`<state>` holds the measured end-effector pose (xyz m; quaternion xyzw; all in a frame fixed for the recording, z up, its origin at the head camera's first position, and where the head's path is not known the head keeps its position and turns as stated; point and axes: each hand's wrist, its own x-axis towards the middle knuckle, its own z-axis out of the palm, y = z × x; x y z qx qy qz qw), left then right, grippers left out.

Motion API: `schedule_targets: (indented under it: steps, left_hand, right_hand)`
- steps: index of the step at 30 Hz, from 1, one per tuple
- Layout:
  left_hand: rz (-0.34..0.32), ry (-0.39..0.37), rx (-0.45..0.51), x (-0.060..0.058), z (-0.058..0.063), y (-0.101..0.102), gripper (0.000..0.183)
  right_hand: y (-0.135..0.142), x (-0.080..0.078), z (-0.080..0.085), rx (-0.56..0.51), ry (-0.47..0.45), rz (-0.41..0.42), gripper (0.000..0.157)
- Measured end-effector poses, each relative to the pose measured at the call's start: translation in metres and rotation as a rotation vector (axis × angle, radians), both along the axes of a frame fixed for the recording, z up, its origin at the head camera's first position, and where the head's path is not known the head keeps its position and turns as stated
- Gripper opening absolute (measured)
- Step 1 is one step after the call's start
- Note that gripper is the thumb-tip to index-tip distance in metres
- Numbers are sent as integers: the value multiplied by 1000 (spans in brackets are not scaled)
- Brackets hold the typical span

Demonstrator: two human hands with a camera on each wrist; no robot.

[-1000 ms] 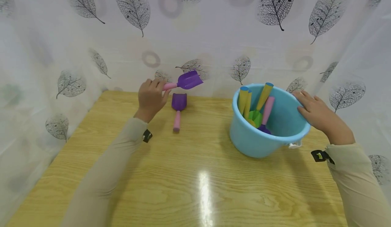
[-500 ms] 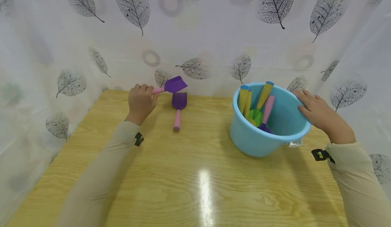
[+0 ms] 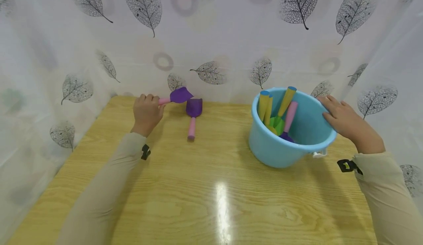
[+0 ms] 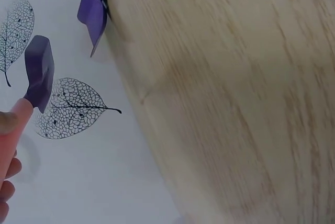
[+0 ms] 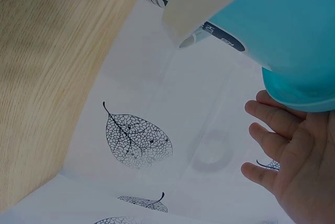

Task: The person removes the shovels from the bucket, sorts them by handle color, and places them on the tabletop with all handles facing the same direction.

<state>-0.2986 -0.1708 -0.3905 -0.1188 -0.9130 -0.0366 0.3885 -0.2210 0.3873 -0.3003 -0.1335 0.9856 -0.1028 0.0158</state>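
My left hand (image 3: 146, 113) grips the pink handle of a toy shovel (image 3: 180, 95) over the back left of the table, its purple blade pointing right. In the left wrist view, the fingers wrap the handle below the purple blade (image 4: 40, 72). A second toy shovel (image 3: 194, 108), also purple and pink, lies on the table just to the right, handle towards me. My right hand (image 3: 347, 122) rests on the right rim of a light blue bucket (image 3: 281, 151). In the right wrist view, its loosely extended fingers (image 5: 272, 143) lie outside the rim.
Inside the bucket stand several tools with yellow handles (image 3: 263, 105), plus one with a pink handle (image 3: 290, 114); green and purple parts show lower down. A white handle fitting (image 3: 319, 154) sits on the bucket's side. A leaf-printed curtain (image 3: 218, 36) surrounds the wooden table (image 3: 185, 193).
My left hand has moved left and slightly down towards the table, carrying the toy shovel with it. The right hand, the bucket and the other shovel have stayed in place.
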Motion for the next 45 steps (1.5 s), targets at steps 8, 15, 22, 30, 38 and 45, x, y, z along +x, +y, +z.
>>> schedule_targets:
  steps: [8,15,22,30,38,45]
  left_hand:
    - [30,-70,9,-4,-6,-7,31]
    - [53,-140,3,-5,-7,-11,29]
    - [79,-187,-10,-9,-9,-10,29]
    - [104,-217,-21,-15,-12,-11,35]
    - [125,-317,-18,-20,-12,-12,31]
    - [154,-401,-47,-25,-13,-11,33]
  right_hand:
    - [0,-1,-2,1,18,12,52]
    - [0,-1,-1,-6,-2,-3,52]
    - [1,-2,-2,-7,-12,-6,51]
    - [1,-1,-1,-10,-3,-1,51]
    - [1,0,-1,-15,-16,-1,53]
    - [2,-1,-2,-18,-9,-5,54]
